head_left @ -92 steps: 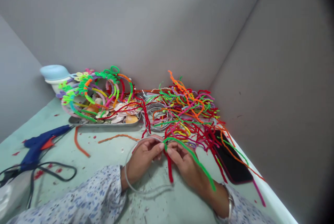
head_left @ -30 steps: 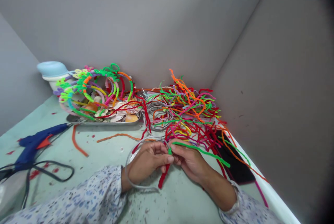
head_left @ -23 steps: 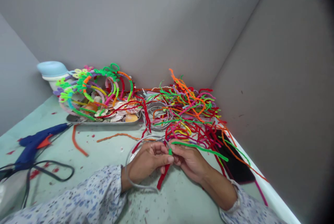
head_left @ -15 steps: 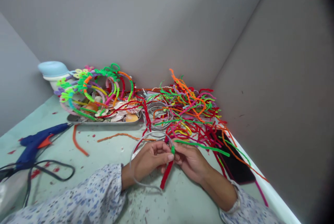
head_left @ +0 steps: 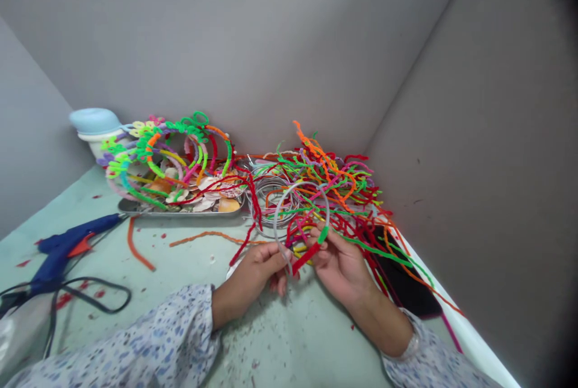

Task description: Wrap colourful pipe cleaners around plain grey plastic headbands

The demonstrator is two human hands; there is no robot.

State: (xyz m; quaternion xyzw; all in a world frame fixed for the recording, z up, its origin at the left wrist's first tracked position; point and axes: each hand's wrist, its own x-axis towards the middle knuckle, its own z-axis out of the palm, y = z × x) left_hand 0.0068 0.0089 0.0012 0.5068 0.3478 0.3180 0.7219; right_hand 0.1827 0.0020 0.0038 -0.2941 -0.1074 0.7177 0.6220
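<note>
My left hand (head_left: 257, 267) pinches one end of a thin grey headband (head_left: 295, 189), which arches upright in front of the pipe cleaner pile. My right hand (head_left: 338, 261) pinches the headband's other end together with a green pipe cleaner (head_left: 374, 249) and a short red pipe cleaner (head_left: 304, 258). The green one trails off to the right over a dark phone (head_left: 401, 273). Both hands are closed in a pinch, close together just above the pale green table (head_left: 180, 297).
A tangled pile of coloured pipe cleaners (head_left: 325, 189) fills the back corner. A metal tray (head_left: 180, 210) holds wrapped headbands (head_left: 158, 153) and shells. A blue glue gun (head_left: 63, 249) with a black cord lies at left. Grey walls close in behind and at right.
The headband lay flat around my left wrist; now it stands upright between my hands. Both hands rose and shifted slightly right, and the green pipe cleaner's end tilted up.
</note>
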